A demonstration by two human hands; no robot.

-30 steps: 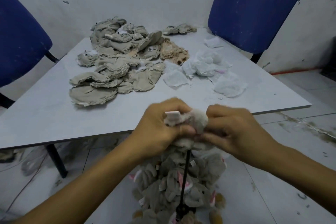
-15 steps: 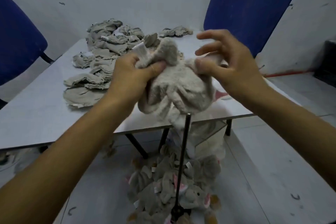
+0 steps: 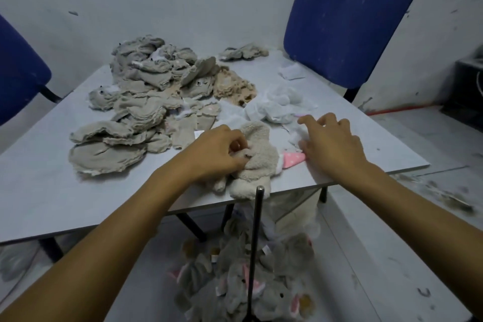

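Fingers of the left hand curl into the left side of a cream plush, pinching its fleece. The plush lies on the table at the near edge, its lower end just over the rim. The right hand rests just right of it, fingers apart and lightly bent, holding nothing, thumb beside a pink scrap. Behind lie grey skins and white scraps. A black rod stands over a toy heap on the floor.

Left flank of plush skin behind left hand fingers; floor pile beyond bottom edge.
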